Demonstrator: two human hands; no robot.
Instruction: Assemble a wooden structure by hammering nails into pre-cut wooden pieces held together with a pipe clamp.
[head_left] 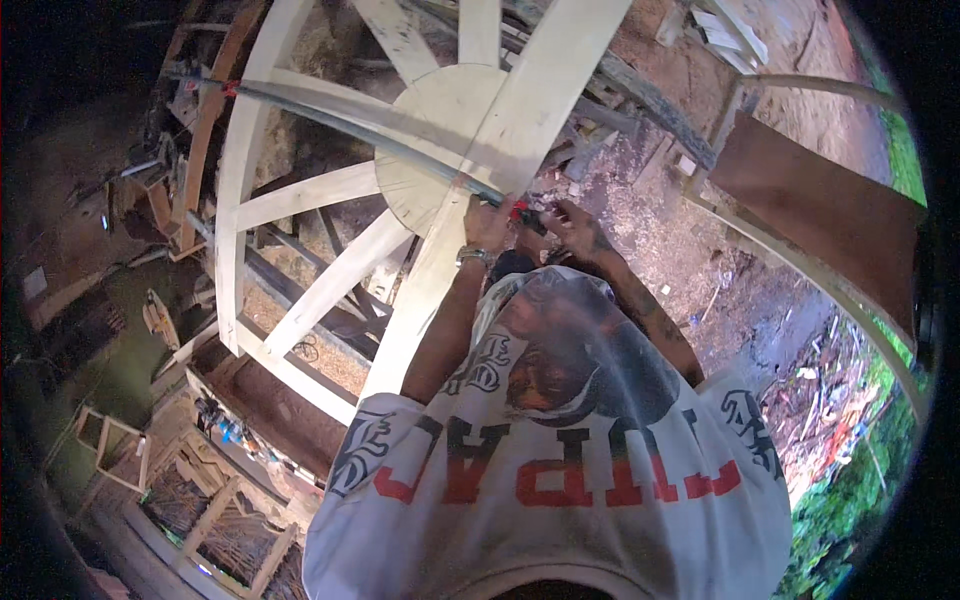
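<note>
A long grey bar clamp [370,138] with red fittings lies across a pale wooden frame [440,285] whose spokes run out from a round hub [425,115]. My left hand [487,222] is closed around the near end of the clamp, beside the frame's straight edge. My right hand [578,230] has its fingers bent at the dark screw end of the clamp, just right of a red jaw [518,211]. The far red jaw [231,88] sits at the curved outer rim. My fingertips are small and partly hidden.
Dark timber beams [655,105] and offcuts lie beyond the frame. Wood shavings cover the ground [700,235] to the right. A brown board [815,215] leans on a bent rail at the right. Further wooden frames [215,515] stand at the lower left.
</note>
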